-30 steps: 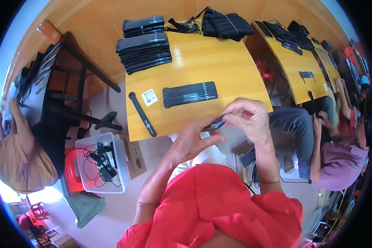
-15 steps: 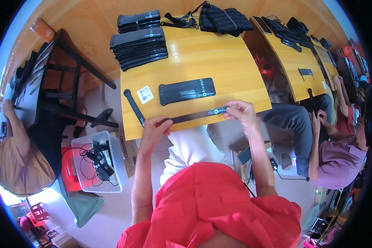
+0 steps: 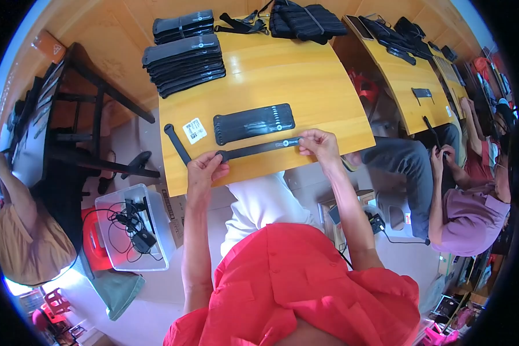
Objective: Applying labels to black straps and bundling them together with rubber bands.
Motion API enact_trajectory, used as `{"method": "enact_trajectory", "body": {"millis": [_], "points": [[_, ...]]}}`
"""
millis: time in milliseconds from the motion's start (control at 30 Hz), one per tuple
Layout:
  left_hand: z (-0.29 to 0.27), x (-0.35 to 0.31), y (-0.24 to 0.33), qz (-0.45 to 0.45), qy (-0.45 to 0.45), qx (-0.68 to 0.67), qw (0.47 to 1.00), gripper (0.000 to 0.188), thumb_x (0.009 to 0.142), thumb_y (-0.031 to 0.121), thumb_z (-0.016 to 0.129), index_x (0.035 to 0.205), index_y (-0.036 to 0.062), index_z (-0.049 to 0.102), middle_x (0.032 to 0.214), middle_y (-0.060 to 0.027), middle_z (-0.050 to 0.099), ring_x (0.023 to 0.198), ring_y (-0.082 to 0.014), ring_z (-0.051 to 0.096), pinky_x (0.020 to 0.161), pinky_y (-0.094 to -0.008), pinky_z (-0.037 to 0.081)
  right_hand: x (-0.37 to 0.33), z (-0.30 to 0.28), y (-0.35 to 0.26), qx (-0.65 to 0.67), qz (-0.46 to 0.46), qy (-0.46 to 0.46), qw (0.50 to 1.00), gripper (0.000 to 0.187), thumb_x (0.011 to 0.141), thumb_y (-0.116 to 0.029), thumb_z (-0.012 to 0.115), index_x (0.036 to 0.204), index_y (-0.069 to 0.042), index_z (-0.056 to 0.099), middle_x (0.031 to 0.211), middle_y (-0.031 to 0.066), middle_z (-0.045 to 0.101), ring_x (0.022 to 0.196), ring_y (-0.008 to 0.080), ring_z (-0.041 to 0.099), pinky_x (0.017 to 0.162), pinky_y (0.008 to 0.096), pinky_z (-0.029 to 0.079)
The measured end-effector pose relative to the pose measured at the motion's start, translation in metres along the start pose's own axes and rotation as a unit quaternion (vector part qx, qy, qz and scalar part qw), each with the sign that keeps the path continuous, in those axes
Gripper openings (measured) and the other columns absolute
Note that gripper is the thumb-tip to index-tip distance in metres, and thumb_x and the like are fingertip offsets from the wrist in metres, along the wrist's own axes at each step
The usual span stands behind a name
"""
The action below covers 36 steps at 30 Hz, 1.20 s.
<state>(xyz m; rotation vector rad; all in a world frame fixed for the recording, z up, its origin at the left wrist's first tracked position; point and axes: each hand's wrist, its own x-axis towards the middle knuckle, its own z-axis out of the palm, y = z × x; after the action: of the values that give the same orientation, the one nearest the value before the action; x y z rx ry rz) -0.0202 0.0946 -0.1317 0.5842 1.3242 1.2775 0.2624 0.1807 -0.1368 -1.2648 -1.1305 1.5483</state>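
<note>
Stretched between my two hands is a black strap (image 3: 254, 150) with light printing toward its right end. My left hand (image 3: 205, 168) pinches its rounded left end, and my right hand (image 3: 320, 146) pinches the right end between thumb and fingertips. The strap is just above the near part of the table. Right behind it lies a flat layered bundle of similar black straps (image 3: 254, 124). A single black strap (image 3: 177, 144) lies slanted to the left of it, beside a white printed label (image 3: 194, 130).
A tall stack of black strap bundles (image 3: 183, 66) stands at the table's far left corner. Loose black straps (image 3: 241, 25) and a tied black bundle (image 3: 307, 22) lie along the back. A clear bin of cables (image 3: 166, 254) is on the floor at left. Co-workers sit on both sides.
My hands have carried the strap away from me, closer to the bundle behind it. The view has shifted slightly. At right, a co-worker's hands now hold up a dark strap.
</note>
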Motion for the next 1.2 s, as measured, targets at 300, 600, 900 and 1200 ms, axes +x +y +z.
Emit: {"method": "enact_trajectory", "body": {"millis": [300,600,900,1200], "points": [[-0.004,0.031,-0.019,0.14,0.089,0.162,0.973,0.013,0.082,0.006,0.064,0.091,-0.0033,0.066,0.07,-0.0025,0.063,0.056,-0.0052,0.054,0.051,-0.0189,0.046,0.033,0.012,0.016,-0.091,-0.085,0.055,0.991,0.006,0.076,-0.001,0.066,0.081,0.002,0.066,0.06,-0.0015,0.056,0.051,0.0045,0.046,0.046,0.0189,0.035],[0.005,0.031,-0.029,0.17,0.139,0.169,0.961,0.017,0.084,0.006,0.061,0.096,-0.0055,0.065,0.074,-0.0056,0.064,0.057,-0.0068,0.054,0.052,-0.0202,0.048,0.037,0.01,0.029,-0.075,-0.081,0.061,0.992,0.006,0.075,0.0,0.066,0.081,0.001,0.067,0.06,-0.0027,0.056,0.053,0.0042,0.046,0.048,0.0195,0.037],[0.017,0.032,-0.025,0.169,0.185,0.151,0.956,0.011,0.083,0.004,0.062,0.092,-0.0029,0.065,0.07,-0.003,0.061,0.055,-0.0058,0.052,0.048,-0.0192,0.046,0.043,0.007,0.034,-0.066,-0.091,0.065,0.991,0.008,0.075,-0.001,0.068,0.083,0.001,0.067,0.063,-0.002,0.058,0.056,0.0043,0.048,0.053,0.0195,0.041],[0.022,0.033,-0.027,0.182,0.201,0.17,0.947,0.011,0.083,0.005,0.063,0.091,-0.0022,0.064,0.068,-0.0014,0.06,0.054,-0.0049,0.051,0.047,-0.0184,0.043,0.045,0.007,0.03,-0.137,-0.097,0.092,0.982,0.01,0.074,0.0,0.067,0.084,0.001,0.067,0.066,-0.0013,0.059,0.058,0.0042,0.049,0.055,0.0192,0.043]]}}
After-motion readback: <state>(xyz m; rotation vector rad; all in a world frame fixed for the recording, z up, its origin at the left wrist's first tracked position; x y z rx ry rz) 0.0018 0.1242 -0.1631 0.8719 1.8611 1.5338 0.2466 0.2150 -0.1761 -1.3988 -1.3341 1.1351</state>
